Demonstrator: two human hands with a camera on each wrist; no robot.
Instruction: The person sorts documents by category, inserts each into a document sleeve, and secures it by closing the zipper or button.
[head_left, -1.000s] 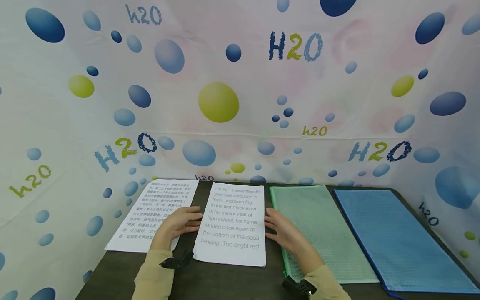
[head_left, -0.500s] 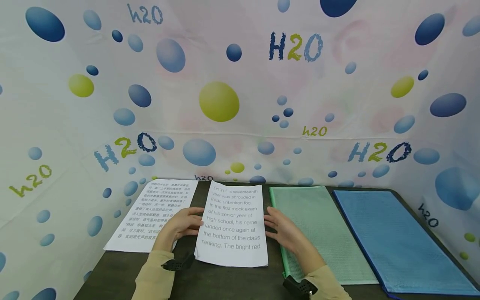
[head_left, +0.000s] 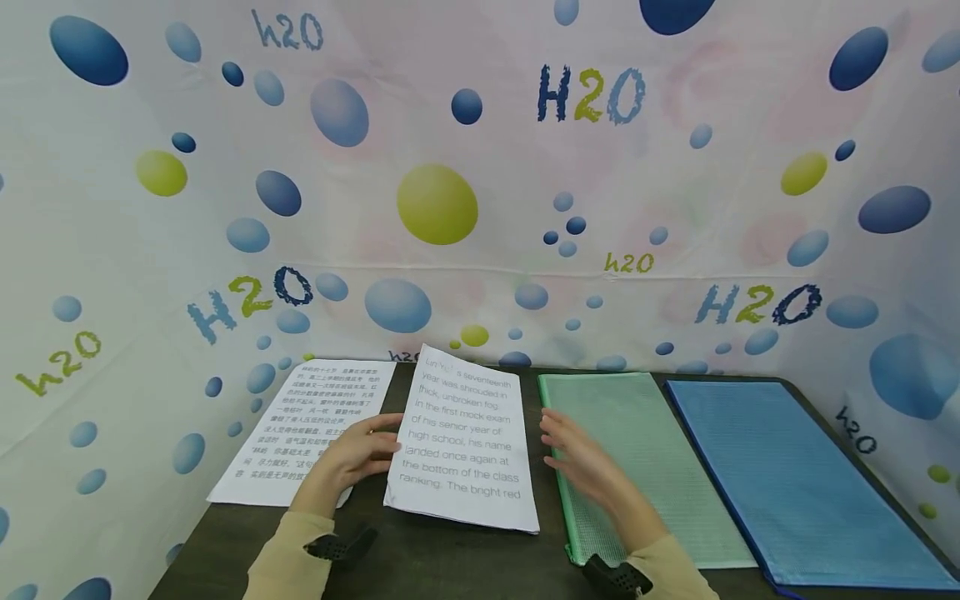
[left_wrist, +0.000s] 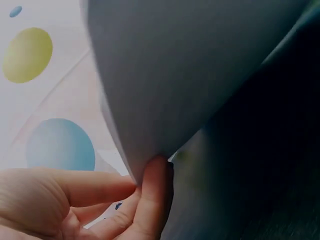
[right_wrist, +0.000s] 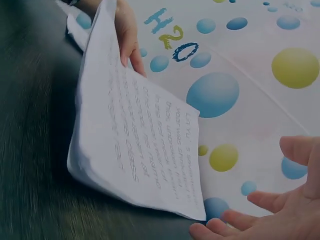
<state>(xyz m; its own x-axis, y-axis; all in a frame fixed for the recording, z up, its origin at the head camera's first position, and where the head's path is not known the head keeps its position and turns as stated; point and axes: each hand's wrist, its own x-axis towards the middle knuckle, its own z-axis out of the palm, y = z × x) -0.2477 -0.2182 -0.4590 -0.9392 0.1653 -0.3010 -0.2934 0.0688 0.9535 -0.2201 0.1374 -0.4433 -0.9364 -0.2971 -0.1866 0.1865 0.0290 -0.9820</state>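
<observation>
A stack of white paper point(head_left: 465, 442) printed in English is tilted up at the middle of the table, its left side raised. My left hand point(head_left: 356, 457) pinches that left edge; in the left wrist view the thumb and fingers point(left_wrist: 155, 190) meet at the sheet's edge, with the pale underside of the paper point(left_wrist: 165, 75) above them. To the right, my right hand point(head_left: 588, 467) is apart from the stack, over the edge of a green mesh folder point(head_left: 660, 483). Its fingers are spread and hold nothing, as the right wrist view shows beside the paper point(right_wrist: 135, 140).
Another white sheet point(head_left: 277, 433) with Chinese text lies at the left, partly behind the left hand. A blue mesh zip folder point(head_left: 817, 483) lies on the dark table point(head_left: 450, 567) at far right. A patterned backdrop point(head_left: 480, 167) rises directly behind the table.
The stack of paper has gone from lying nearly flat to tilted, its left edge lifted by my left hand. My right hand has moved slightly right, away from the paper's right edge.
</observation>
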